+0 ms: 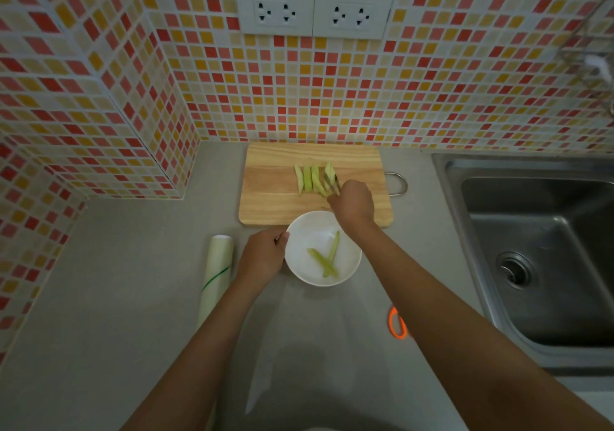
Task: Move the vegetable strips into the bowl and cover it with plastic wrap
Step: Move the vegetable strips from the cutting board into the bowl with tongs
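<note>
scissors near counter edge | left hand holds bowl rim

A grey countertop is seen running along the tiled wall. A wooden cutting board is laid on it at the back, with a white bowl set just in front of it. A roll of plastic wrap is placed left of the bowl. Orange-handled scissors are partly seen to the right, and a sheet of clear wrap is spread near the front edge.
</note>
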`<control>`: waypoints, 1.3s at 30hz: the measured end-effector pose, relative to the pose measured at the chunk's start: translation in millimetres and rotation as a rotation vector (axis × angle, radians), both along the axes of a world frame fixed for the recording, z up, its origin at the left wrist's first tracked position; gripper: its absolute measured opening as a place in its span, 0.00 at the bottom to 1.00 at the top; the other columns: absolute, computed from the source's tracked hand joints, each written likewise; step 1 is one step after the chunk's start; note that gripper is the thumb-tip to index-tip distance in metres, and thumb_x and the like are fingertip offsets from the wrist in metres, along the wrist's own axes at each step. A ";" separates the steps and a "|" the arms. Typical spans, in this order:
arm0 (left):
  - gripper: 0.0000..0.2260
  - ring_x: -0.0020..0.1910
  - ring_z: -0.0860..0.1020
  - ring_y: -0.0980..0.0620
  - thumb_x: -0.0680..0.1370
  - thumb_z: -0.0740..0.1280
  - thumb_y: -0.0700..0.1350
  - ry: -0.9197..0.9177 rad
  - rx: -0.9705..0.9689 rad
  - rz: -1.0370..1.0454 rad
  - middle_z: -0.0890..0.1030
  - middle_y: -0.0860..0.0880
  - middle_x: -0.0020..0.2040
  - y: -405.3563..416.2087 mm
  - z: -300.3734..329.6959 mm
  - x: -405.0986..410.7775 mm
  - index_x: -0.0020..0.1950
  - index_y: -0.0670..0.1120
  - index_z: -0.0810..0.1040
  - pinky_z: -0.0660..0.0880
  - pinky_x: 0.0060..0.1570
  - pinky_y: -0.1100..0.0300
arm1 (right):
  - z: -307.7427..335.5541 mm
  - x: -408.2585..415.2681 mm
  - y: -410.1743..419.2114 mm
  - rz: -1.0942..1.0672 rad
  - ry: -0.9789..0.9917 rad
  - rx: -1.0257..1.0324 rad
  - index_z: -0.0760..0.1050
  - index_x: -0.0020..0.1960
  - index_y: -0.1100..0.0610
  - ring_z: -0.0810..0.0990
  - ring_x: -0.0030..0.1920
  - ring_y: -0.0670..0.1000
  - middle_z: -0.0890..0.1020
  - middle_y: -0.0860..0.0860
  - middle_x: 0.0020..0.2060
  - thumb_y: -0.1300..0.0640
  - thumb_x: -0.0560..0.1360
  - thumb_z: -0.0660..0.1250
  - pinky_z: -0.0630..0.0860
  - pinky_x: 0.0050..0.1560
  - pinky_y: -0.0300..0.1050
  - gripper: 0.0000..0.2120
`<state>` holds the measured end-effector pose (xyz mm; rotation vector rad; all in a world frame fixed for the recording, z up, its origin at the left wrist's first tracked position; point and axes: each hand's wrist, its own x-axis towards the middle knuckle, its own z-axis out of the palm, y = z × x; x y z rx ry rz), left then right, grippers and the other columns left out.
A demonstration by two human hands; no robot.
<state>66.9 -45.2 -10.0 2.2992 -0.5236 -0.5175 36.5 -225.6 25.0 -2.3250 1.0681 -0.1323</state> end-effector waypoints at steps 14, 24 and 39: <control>0.13 0.40 0.77 0.48 0.81 0.58 0.46 -0.009 0.029 0.003 0.83 0.46 0.44 -1.0 -0.3 0.5 0.52 0.45 0.82 0.68 0.41 0.59 | 20.6 -133.9 64.5 0.209 0.127 0.034 0.72 0.32 0.59 0.70 0.32 0.53 0.70 0.56 0.27 0.56 0.72 0.65 0.61 0.33 0.42 0.12; 0.13 0.44 0.77 0.49 0.81 0.58 0.46 -0.024 0.039 -0.010 0.83 0.46 0.46 -0.1 0.7 -0.1 0.50 0.45 0.82 0.65 0.41 0.59 | 28.7 -43.3 16.9 0.076 0.015 -0.043 0.63 0.27 0.56 0.71 0.31 0.53 0.67 0.49 0.25 0.54 0.70 0.68 0.57 0.25 0.41 0.19; 0.14 0.48 0.79 0.46 0.80 0.58 0.45 -0.009 0.014 -0.005 0.84 0.44 0.48 -1.5 2.1 0.8 0.52 0.44 0.83 0.70 0.45 0.56 | -5.7 14.0 4.9 0.105 0.072 -0.062 0.65 0.29 0.60 0.78 0.37 0.59 0.74 0.54 0.30 0.66 0.71 0.64 0.65 0.32 0.43 0.13</control>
